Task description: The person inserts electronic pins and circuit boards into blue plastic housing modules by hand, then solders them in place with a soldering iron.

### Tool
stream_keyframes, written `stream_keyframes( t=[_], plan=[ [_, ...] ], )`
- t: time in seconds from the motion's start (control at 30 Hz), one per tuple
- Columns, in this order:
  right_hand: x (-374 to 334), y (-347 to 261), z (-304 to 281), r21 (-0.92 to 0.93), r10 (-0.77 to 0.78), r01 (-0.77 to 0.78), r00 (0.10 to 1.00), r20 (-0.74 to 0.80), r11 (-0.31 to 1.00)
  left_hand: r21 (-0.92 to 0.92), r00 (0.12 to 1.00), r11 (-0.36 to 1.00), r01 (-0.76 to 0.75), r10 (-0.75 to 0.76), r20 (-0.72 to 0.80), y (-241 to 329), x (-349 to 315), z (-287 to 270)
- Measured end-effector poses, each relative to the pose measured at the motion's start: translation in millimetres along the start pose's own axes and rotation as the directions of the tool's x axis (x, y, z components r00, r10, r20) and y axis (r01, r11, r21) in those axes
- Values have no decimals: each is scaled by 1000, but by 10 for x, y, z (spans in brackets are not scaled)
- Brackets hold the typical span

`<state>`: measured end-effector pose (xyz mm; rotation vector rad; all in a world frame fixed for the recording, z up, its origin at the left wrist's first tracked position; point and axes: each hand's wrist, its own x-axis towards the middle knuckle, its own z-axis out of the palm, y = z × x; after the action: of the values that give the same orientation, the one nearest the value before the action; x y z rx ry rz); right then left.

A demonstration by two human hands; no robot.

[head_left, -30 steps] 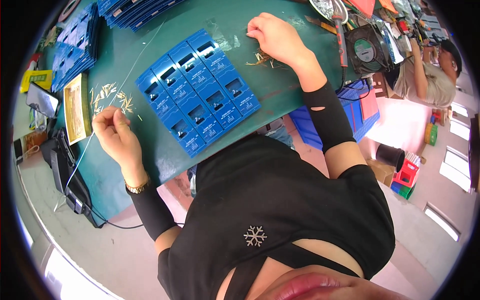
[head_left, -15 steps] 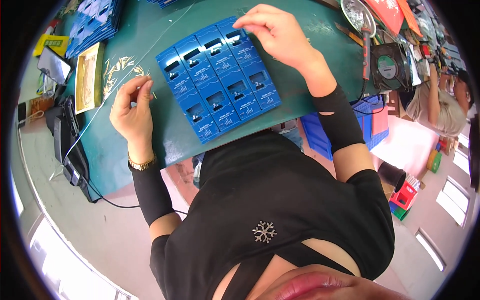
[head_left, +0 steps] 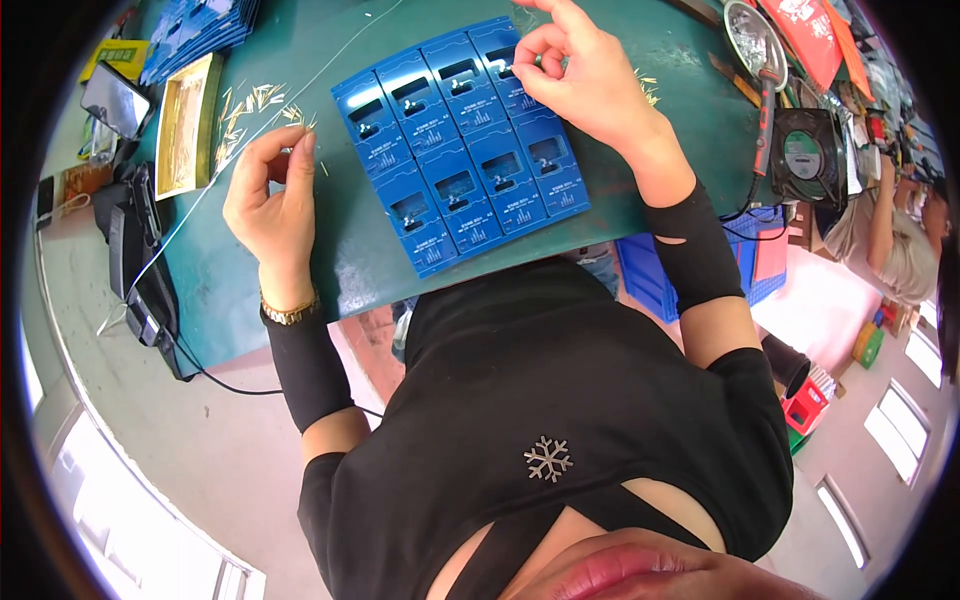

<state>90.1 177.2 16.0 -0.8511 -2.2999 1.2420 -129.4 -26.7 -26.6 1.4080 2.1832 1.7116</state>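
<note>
Blue eight-unit panel [head_left: 450,155]: lies flat on the green counter [head_left: 365,235], between the two hands, windowed units in two rows of four. Far left, a yellow-walled tray [head_left: 211,110] holds thin pieces; loose gold-coloured pins [head_left: 240,112] are scattered beside it. The left hand [head_left: 272,205] is near these pins, apart from the panel; its thumb and forefinger are close together, but whether the grip pinches a pin cannot be determined. The right hand [head_left: 585,80] is at the panel's upper-right unit, fingers curled; what its grip pinches cannot be determined. Further right stands a black fan [head_left: 803,158].
</note>
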Motion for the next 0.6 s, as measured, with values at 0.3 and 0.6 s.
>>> stream_keyframes(
  t=[0.3,0.6],
  plan=[
    [64,532,156,2,-597,609,778,-196,793,24,999,999,-31,31,20,43,13,-5],
    [37,522,153,-101,-577,568,799,-167,817,41,998,997,-67,66,13,88,19,-33]
  ],
)
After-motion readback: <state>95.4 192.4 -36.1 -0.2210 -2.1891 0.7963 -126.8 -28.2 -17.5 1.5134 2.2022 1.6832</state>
